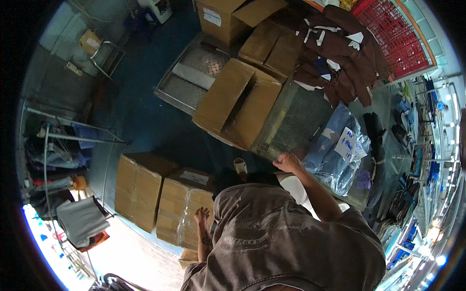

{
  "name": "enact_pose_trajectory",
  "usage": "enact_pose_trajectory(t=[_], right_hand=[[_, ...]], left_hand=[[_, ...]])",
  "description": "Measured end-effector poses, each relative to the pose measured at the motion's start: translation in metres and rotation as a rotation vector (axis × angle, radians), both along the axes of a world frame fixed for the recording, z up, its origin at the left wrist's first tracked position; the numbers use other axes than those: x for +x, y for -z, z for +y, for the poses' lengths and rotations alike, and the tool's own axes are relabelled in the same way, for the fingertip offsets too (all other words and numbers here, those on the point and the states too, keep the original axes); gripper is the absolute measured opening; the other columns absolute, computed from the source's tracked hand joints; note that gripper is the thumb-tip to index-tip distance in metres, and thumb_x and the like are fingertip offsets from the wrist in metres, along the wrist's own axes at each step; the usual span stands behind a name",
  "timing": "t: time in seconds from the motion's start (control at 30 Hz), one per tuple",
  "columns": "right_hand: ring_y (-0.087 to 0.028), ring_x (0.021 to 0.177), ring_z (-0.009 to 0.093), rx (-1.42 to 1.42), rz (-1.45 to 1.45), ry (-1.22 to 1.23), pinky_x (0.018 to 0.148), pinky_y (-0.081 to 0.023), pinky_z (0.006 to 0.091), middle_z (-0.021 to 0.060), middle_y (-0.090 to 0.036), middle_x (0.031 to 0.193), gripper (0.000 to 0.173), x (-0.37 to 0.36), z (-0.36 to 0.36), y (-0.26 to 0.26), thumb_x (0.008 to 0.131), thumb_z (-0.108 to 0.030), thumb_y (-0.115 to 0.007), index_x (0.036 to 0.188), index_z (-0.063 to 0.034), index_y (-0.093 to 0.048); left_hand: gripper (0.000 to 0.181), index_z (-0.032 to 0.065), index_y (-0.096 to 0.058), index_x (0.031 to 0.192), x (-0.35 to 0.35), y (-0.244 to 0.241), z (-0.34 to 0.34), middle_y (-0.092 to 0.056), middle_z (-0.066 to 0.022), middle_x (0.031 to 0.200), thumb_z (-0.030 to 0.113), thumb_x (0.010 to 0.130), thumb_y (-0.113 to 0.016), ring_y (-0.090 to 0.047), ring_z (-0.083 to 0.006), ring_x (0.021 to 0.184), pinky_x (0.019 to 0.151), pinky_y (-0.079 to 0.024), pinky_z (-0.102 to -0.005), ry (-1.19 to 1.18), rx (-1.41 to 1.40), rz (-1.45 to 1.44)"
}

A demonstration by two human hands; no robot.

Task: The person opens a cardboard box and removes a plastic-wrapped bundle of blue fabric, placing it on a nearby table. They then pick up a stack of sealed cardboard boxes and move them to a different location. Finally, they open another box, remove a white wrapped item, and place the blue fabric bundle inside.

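Note:
My left hand [202, 215] is raised beside a taped cardboard box [184, 203], its fingers loosely bent and apart, with nothing seen in it. Whether it touches the box is unclear. Over the near edge of a dark table [302, 112] is my right hand [288, 162], fingers curled; I cannot tell whether it holds something small. Just right of that hand, a clear plastic bag of folded blue cloth [333, 149] lies on the table with a handwritten paper on it. An open cardboard box [236, 105] stands beyond, left of the table. A pen [315, 133] lies near the bag.
Another taped box [136, 192] stands at left. Farther off are more cardboard boxes [271, 45], a metal platform [189, 78], a heap of brown garments [342, 58] and a red plastic crate [393, 36]. A metal clothes rack [78, 136] stands left; a white slipper [240, 166] is on the floor.

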State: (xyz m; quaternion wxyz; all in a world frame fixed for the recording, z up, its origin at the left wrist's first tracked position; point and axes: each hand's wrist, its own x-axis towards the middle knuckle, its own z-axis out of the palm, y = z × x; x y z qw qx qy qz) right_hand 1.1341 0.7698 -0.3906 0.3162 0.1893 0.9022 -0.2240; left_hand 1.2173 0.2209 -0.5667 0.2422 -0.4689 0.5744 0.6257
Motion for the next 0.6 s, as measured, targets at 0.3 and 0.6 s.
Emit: enact_pose_trajectory(t=[0.3,0.6], right_hand=[[-0.073,0.081,0.031,-0.075,0.337,0.294,0.071,-0.059,0.0432,0.0135,-0.073,0.082,0.039,-0.109,-0.035,-0.001,0.09,-0.043,-0.068,0.092,-0.0044,-0.069],[-0.071,0.09,0.03,-0.27,0.126,0.386,0.079,-0.055,0.0446,0.017,-0.073,0.094,0.042,-0.232,-0.123,0.099,0.088,-0.038,-0.072,0.109,-0.0022,-0.069]], left_hand=[[0.036,-0.0021,-0.063,0.118,-0.237,-0.004,-0.013,-0.069,-0.0132,0.094,0.028,0.1,-0.059,-0.066,-0.0172,0.079,0.059,-0.05,-0.0275,0.394,-0.075,0.223],[0.022,-0.0002,-0.068,0.11,-0.508,0.025,-0.085,-0.067,-0.0067,0.085,0.016,0.095,-0.064,-0.063,-0.0175,0.074,0.063,-0.051,-0.0314,0.525,0.227,0.268]])
